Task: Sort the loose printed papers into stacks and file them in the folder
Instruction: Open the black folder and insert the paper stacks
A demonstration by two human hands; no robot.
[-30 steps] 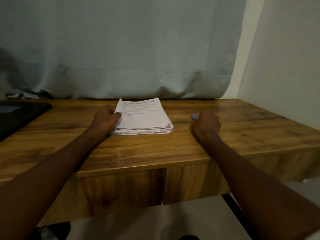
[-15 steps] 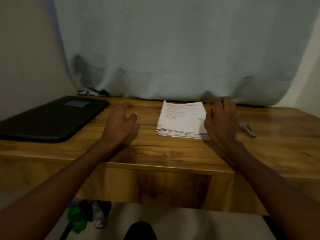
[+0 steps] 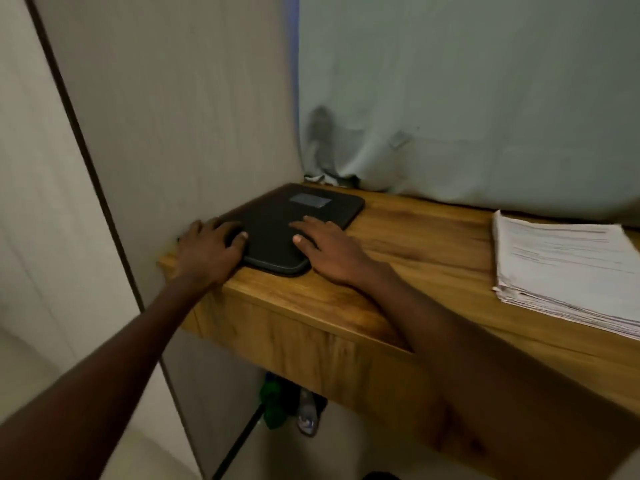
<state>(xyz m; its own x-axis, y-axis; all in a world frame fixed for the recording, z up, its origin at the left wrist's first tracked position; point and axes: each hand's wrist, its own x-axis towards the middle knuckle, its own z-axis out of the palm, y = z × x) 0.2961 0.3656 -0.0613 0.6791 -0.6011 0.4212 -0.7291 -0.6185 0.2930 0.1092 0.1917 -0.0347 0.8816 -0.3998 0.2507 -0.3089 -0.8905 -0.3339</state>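
A black folder (image 3: 294, 220) with a grey label lies shut at the desk's far left corner, against the wall. My left hand (image 3: 207, 252) curls over the folder's near left edge, thumb on top. My right hand (image 3: 330, 251) rests flat on the folder's near right corner with the fingers spread. The stack of printed papers (image 3: 561, 268) sits apart at the right of the wooden desk (image 3: 415, 237), and neither hand touches it.
A pale wall panel (image 3: 173, 116) closes off the desk's left end, and a grey-blue curtain (image 3: 467, 98) hangs behind it. Under the desk sit a green object (image 3: 273, 407) and a bottle (image 3: 306, 410).
My view swung left from the paper stack to the folder. Both hands left the stack's sides and moved left onto the black folder.
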